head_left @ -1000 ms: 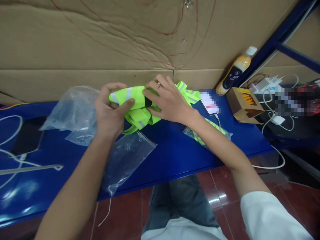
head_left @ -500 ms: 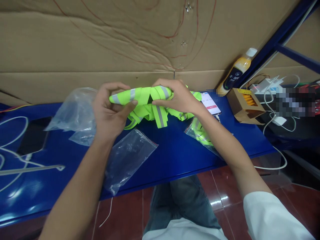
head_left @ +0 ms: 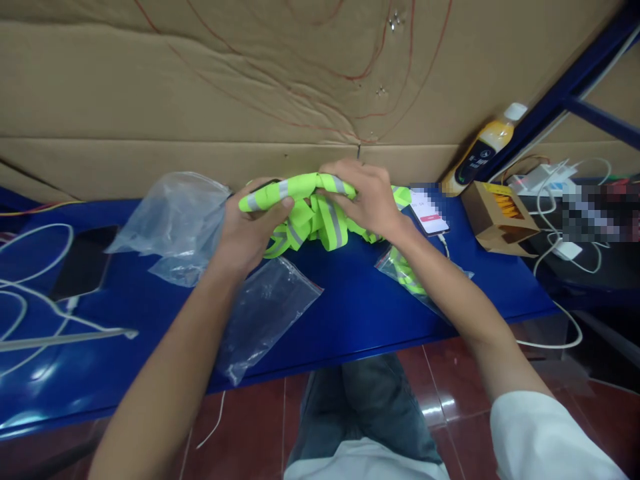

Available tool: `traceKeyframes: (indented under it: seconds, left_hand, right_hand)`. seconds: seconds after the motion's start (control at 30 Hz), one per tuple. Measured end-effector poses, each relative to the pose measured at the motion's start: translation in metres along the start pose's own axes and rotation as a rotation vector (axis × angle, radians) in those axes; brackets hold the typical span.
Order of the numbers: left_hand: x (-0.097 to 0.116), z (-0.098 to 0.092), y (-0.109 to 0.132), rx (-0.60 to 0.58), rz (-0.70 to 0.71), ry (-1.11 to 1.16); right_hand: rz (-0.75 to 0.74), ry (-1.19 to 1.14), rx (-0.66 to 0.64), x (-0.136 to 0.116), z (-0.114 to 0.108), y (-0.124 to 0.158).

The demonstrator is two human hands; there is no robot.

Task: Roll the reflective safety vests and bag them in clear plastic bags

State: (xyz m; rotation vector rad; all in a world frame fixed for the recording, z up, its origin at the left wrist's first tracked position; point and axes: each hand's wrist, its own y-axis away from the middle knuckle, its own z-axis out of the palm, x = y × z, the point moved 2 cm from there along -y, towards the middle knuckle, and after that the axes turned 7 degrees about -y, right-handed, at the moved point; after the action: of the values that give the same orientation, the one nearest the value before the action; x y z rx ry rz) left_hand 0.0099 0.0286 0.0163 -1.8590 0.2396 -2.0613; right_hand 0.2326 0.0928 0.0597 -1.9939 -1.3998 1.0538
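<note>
Gripping the neon-yellow reflective fabric vest (head_left: 313,213), our left hand (head_left: 247,230) and right hand (head_left: 373,200) are bunching it near the blue tabletop's (head_left: 350,307) far edge. Loose straps could be snagging, undoing our folds.

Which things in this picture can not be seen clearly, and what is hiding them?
- Neon strap bundle, head view: its middle is covered by the left hand and right hand; the fold is unclear.
- Phone screen: its upper part is pixelated.
- Items at the right edge: pixelated.
- Second bagged strap: partly under the right forearm.
- Bottle label: too small to read.
</note>
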Motion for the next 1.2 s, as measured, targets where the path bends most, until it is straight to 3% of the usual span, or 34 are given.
traceKeyframes:
  seconds: [0.27,0.43,0.67,0.83,1.0,1.1,1.2]
  left_hand:
    - [0.021,0.002,0.002,-0.034,-0.058,0.041]
    - [0.021,0.001,0.003,-0.016,0.078,-0.075]
    - [0.023,-0.002,0.002,-0.024,0.304,-0.244]
    - [0.03,0.003,0.007,-0.053,0.403,-0.343]
    - [0.029,0.012,0.011,-0.07,0.41,-0.362]
    - [0.028,0.013,0.012,0.007,0.478,-0.314]
    - [0.029,0.006,0.011,0.213,0.514,-0.286]
  right_hand:
    - [-0.095,0.276,-0.001,-0.003,0.016,0.004]
    - [-0.081,0.167,-0.13,-0.012,0.004,-0.004]
    - [0.073,-0.123,-0.185,-0.021,-0.019,-0.014]
    - [0.196,-0.119,-0.264,-0.011,-0.014,-0.012]
    - [0.246,-0.023,-0.228,-0.004,-0.01,-0.009]
    - [0.19,0.028,-0.169,-0.009,-0.008,-0.009]
    - [0.149,0.067,-0.128,-0.018,-0.007,-0.009]
